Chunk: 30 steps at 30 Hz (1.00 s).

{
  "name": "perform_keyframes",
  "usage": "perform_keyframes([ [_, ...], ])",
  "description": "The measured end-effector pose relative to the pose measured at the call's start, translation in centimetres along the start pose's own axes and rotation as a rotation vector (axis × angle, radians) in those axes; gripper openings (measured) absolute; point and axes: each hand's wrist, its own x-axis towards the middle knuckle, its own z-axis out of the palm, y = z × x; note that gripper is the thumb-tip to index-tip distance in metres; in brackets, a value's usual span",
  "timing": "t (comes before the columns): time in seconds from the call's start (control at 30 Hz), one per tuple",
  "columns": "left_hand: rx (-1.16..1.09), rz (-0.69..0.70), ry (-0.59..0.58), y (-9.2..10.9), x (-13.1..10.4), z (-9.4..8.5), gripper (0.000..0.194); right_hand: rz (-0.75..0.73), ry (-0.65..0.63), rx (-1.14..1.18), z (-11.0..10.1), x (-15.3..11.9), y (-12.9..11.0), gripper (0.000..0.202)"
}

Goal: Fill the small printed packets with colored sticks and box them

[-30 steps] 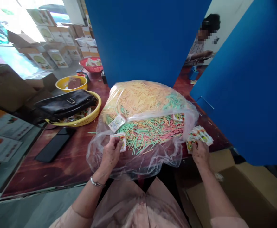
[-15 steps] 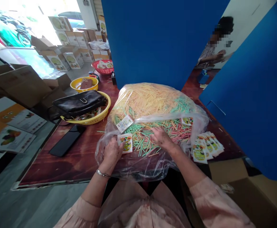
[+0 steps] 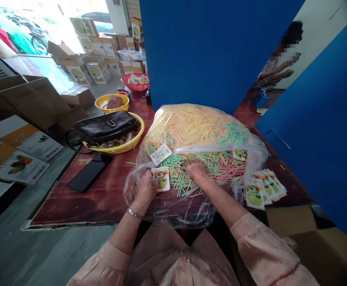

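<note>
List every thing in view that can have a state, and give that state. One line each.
Clear plastic bag: open toward the person, full of coloured sticks.
Small printed packet: pinched in the left hand.
Right hand: on the coloured sticks, inside the bag mouth; grip unclear.
Stack of packets: fanned out on the table, unheld.
Black purse: closed, lying across the yellow basket.
Phone: screen dark.

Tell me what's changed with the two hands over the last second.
The right hand let go of the fanned stack of packets, now lying on the table at right, and moved left into the pile of coloured sticks. The left hand kept hold of one small packet at the bag opening.
</note>
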Motion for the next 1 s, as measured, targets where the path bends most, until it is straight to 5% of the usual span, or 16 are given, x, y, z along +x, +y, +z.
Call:
perform_keyframes([
  [0.2, -0.125, -0.033, 0.019, -0.2, -0.1, 0.3, 0.018, 0.009, 0.059, 0.027, 0.4, -0.9, 0.9, 0.020],
  [0.4, 0.128, 0.055, 0.145, 0.4, -1.5, -0.3, 0.031, 0.059, 0.096, 0.184, 0.6, -1.3, 2.9, 0.021],
  [0.6, -0.038, 0.209, 0.372, 1.1, -1.7, -0.2, 0.025, 0.261, 0.249, 1.019, 2.1, -1.0, 4.3, 0.025],
  [0.8, -0.499, 0.221, 0.179, 3.3, -1.9, 0.5, 0.014, 0.294, 0.502, 1.537, 2.2, -1.0, 4.3, 0.024],
  [1.0, -0.500, 0.367, 0.032, 5.4, -2.5, 1.8, 0.021, 0.324, 0.550, 1.643, 0.2, -2.1, 3.4, 0.017],
])
